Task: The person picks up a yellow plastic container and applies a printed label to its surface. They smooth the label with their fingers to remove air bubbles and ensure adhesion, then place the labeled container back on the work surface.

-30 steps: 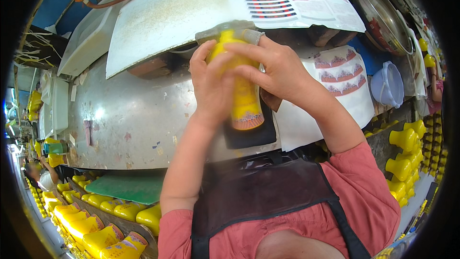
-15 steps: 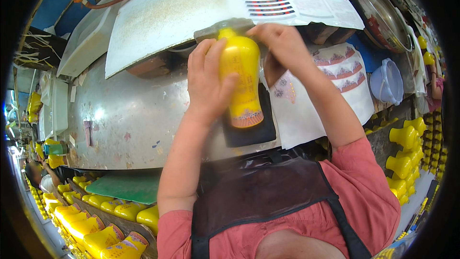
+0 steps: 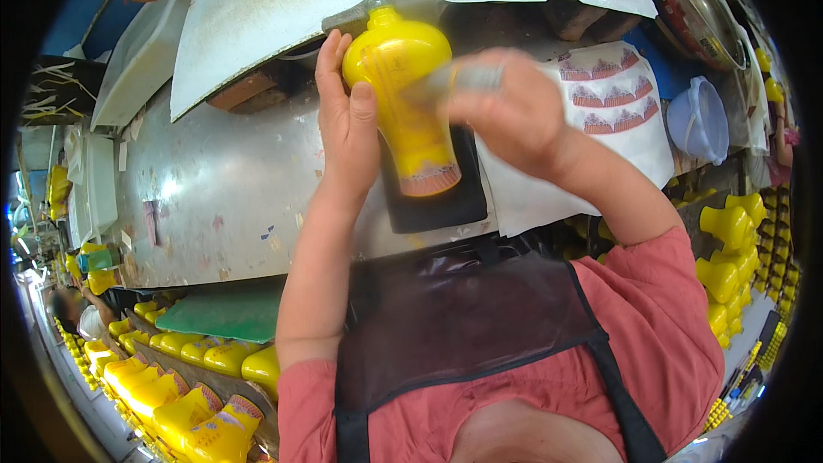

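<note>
A glossy yellow vase (image 3: 396, 45) lies on its side over a black pad (image 3: 437, 213), neck away from me and foot toward me. A pinkish patterned band (image 3: 431, 179) rings its foot, and a faint pattern shows on the body. My left hand (image 3: 345, 124) grips the vase from the left, thumb on the near face and fingers round the shoulder. My right hand (image 3: 519, 111), blurred by motion, is closed on a flat, greyish scraper-like tool (image 3: 437, 84) against the vase's right side. A grey support (image 3: 347, 19) lies behind the neck.
White sheets with pink printed strips (image 3: 613, 96) lie right of the vase. A pale board (image 3: 249, 26) rises beyond the metal table (image 3: 214, 197). A lilac bucket (image 3: 699, 124) and large metal pan (image 3: 686, 13) stand right. Yellow vases (image 3: 176, 403) line both sides; a person (image 3: 90, 319) is far left.
My right hand has moved from beside the vase's neck down to its middle, bringing the flat tool against it. My left hand has shifted toward the vase's left edge. The view has shifted slightly.
</note>
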